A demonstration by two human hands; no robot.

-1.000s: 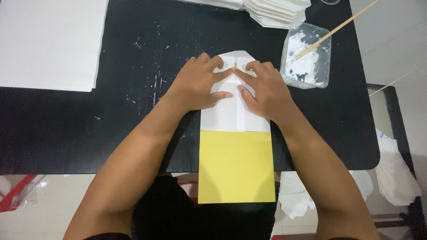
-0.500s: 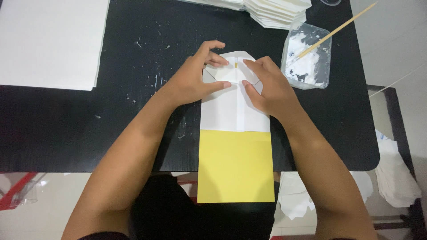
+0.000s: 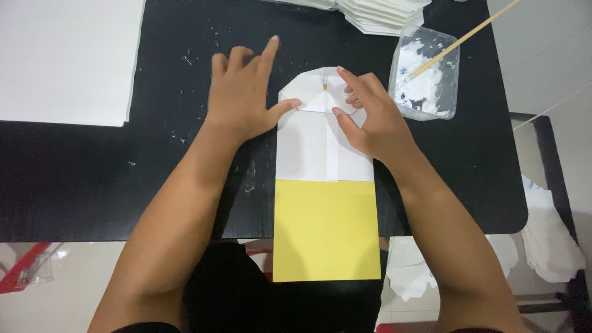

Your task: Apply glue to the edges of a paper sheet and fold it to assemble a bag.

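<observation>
Paper bag: 1 | hands on it: 2, left hand, right hand

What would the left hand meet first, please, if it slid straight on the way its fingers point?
Probably only bare black table: the left hand points up and away, its thumb touching the folded paper bag. The stack of folded white papers lies to the right of that line.

Paper bag on table, glue tub right, sheets left
</observation>
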